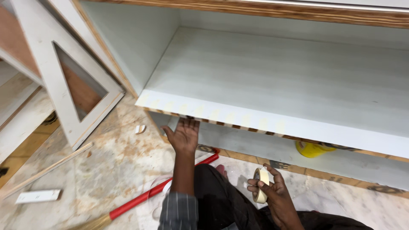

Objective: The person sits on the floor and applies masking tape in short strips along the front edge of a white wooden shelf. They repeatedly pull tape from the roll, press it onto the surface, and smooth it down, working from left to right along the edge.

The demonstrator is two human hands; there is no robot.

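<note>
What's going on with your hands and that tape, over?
Left hand flat against white shelf front edge. Right hand gripping cream masking tape roll. Red-handled broom lying on marble floor by knees.

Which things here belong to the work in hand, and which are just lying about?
In hand: left hand pressed at the shelf edge strip; right hand holding the masking tape roll.
Lying about: red-handled broom, yellow container, wooden stick.

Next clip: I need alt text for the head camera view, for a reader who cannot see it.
A person's left hand presses up against the front edge of a white cabinet shelf lined with strips of masking tape, while the right hand holds a roll of masking tape. A red-handled broom lies on the marble floor beside them.
</note>
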